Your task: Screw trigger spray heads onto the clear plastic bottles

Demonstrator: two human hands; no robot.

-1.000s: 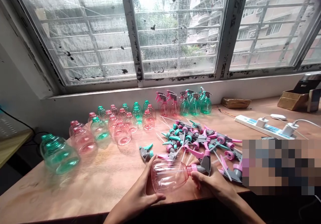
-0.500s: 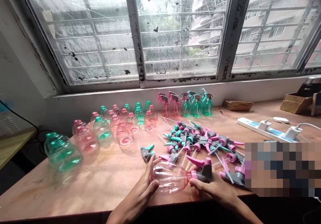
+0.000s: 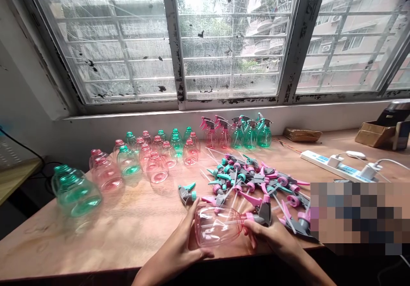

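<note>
Hands share one clear pink spray bottle point(image 3: 218, 228), held sideways over the near table edge point(image 3: 128, 234). The left hand point(image 3: 179, 245) cups its body, bracing it, while the right hand point(image 3: 272, 234) grips the grey trigger head point(image 3: 264, 212) at the neck. Loose trigger heads point(image 3: 256, 177) heap just beyond.

The bottle point(image 3: 218, 228) is clear pink with a grey-and-pink sprayer point(image 3: 261, 215). Rest of the bottles point(image 3: 128, 166) are pink or teal-green, on a tan wood table point(image 3: 134, 230).

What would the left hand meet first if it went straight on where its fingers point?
Probably the lone grey plastic spray trigger with a teal lever, lying on the wooden table just beyond the left hand, which cups the clear pink plastic bottle. Depth is unclear.
</note>
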